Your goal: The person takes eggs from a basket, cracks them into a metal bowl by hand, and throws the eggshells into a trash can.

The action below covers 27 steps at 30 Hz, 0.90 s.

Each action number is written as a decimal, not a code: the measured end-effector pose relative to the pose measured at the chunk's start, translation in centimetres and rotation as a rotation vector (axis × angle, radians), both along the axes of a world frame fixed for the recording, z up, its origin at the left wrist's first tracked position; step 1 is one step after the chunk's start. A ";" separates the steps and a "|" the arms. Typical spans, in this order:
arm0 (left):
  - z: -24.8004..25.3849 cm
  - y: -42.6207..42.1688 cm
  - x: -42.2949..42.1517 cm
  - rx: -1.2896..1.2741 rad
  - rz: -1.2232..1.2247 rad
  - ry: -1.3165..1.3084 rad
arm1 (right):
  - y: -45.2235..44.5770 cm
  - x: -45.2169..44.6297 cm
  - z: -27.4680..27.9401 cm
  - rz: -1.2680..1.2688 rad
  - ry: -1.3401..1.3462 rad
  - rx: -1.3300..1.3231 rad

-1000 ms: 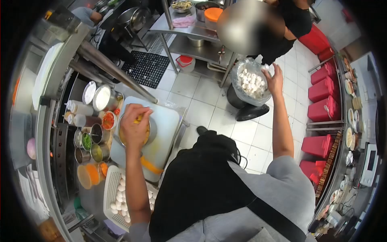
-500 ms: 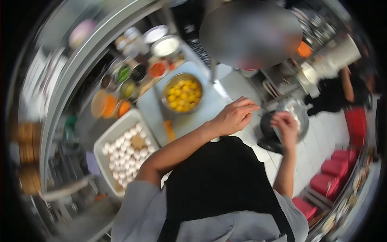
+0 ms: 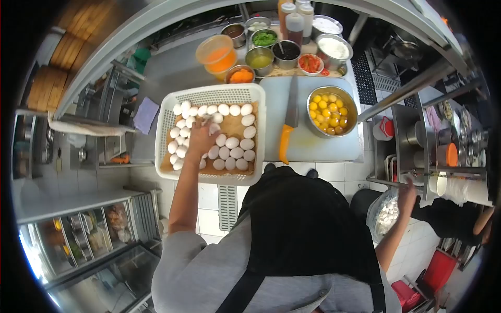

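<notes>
My left hand (image 3: 203, 139) reaches into a white perforated basket (image 3: 259, 172) of white eggs (image 3: 231, 152), its fingers bent round an egg near the middle. My right hand (image 3: 407, 196) is off to the right beside a lined bin (image 3: 373, 213) holding eggshells (image 3: 388, 216); its fingers are blurred. A steel bowl (image 3: 313, 120) with many yolks (image 3: 331, 111) stands on the pale cutting board (image 3: 313, 149). To the bowl's left lies a knife with an orange handle (image 3: 285, 142).
Behind the board stand squeeze bottles (image 3: 295, 27), a bowl of white powder (image 3: 334, 48), chopped greens (image 3: 264, 38) and an orange tub (image 3: 216, 55). A purple cloth (image 3: 145, 115) lies left of the basket. Another person's dark clothing (image 3: 451, 219) shows at right.
The view has swung left toward the counter. My left hand has gone from above the yolk bowl, across my front, into the egg basket. My right hand remains near the shell bin.
</notes>
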<state>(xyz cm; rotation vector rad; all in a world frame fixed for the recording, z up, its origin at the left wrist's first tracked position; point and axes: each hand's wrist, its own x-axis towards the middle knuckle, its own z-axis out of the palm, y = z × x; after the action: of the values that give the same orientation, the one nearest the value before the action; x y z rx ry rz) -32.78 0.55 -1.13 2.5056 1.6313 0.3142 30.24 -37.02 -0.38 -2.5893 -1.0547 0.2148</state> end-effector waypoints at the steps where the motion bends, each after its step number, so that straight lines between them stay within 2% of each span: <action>1: 0.0 -1.3 0.4 -0.007 -0.002 -0.004 | 4.9 -4.1 1.1 0.155 0.436 0.298; 2: -0.4 -2.1 0.7 -0.054 0.032 -0.011 | 9.5 -9.6 4.3 0.290 0.494 0.217; 3: -0.9 -2.9 0.9 -0.054 0.039 -0.017 | 13.4 -15.2 5.7 0.446 0.603 0.301; 5: -1.5 -4.4 1.1 -0.019 0.016 0.120 | 19.8 -24.3 6.5 0.906 0.709 0.260; 6: -0.5 -5.0 1.4 -0.023 -0.009 0.137 | 22.6 -28.4 6.6 1.127 0.653 0.194; 7: -0.5 -5.4 1.3 -0.018 -0.006 0.139 | 25.0 -32.3 6.0 1.304 0.461 0.314; 8: -0.3 -5.7 1.1 -0.073 -0.032 0.120 | 27.4 -35.9 3.5 1.388 0.389 0.332; 12: -1.5 -5.3 0.7 -0.085 -0.048 0.098 | 33.6 -44.0 -3.7 1.495 0.149 0.166; 14: -1.7 -4.3 1.1 -0.114 -0.044 0.077 | 34.7 -44.4 -3.9 1.510 0.030 0.069; 16: -1.5 -3.3 1.0 -0.201 -0.024 0.046 | 35.1 -44.4 -1.4 1.477 0.078 -0.050; 17: -1.3 -3.1 0.9 -0.197 -0.002 0.047 | 35.4 -44.7 -1.1 1.499 0.076 -0.045; 19: -0.6 -2.5 1.0 -0.245 -0.065 -0.018 | 36.0 -44.5 -1.0 1.390 0.189 -0.137; 20: -0.2 -2.5 1.1 -0.216 -0.074 0.022 | 35.6 -44.3 -1.6 1.322 0.146 0.088; 21: -0.7 -2.4 0.8 -0.213 -0.099 0.017 | 35.4 -43.8 -1.1 1.299 0.137 0.087; 23: -3.2 -1.3 -0.2 -0.413 0.046 -0.357 | 34.9 -41.4 0.9 1.208 0.798 0.237; 25: -6.0 0.1 -1.5 -0.671 0.078 -1.013 | 32.6 -37.0 4.0 0.925 1.584 0.086; 26: -1.7 -1.3 0.2 -0.733 0.170 -1.222 | 31.0 -34.1 5.5 0.944 1.583 0.121; 27: -0.9 -0.7 0.3 -0.891 0.165 -1.412 | 29.2 -31.1 6.3 0.879 1.557 0.168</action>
<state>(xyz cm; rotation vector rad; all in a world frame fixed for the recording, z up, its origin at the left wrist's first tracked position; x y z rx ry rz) -32.49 -0.16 -2.03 0.9427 0.9371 0.8479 -0.88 -7.83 5.91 -0.9183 -1.1955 1.7792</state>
